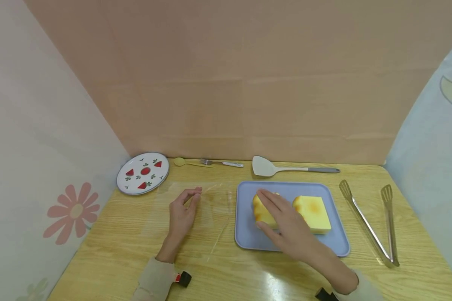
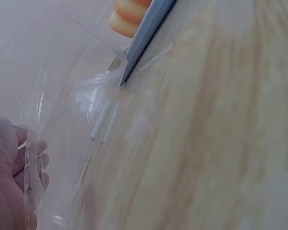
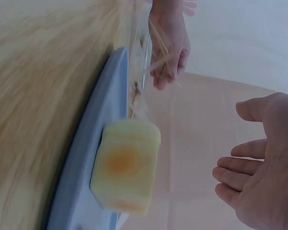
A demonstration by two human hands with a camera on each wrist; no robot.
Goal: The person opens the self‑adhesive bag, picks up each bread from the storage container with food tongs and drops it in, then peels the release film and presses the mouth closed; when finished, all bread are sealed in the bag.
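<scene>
My left hand (image 1: 182,216) pinches a clear plastic bag (image 1: 214,207) between thumb and fingers, left of the blue tray (image 1: 242,240). In the left wrist view the see-through bag (image 2: 62,96) hangs in front of the fingers. Two thick yellow bread slices with browned patches lie on the tray. My right hand (image 1: 291,230) hovers over the left slice (image 1: 262,213) and partly hides it. Its fingers are extended and hold nothing; the right wrist view shows this hand (image 3: 264,167) apart from the bread (image 3: 127,165). The right slice (image 1: 318,215) lies uncovered.
A white plate with a strawberry pattern (image 1: 150,164) stands at the back left. Behind the bag lie a yellow spoon (image 1: 180,161) and a fork (image 1: 231,164). A white spatula (image 1: 263,167) lies behind the tray, and metal tongs (image 1: 369,230) lie spread to its right.
</scene>
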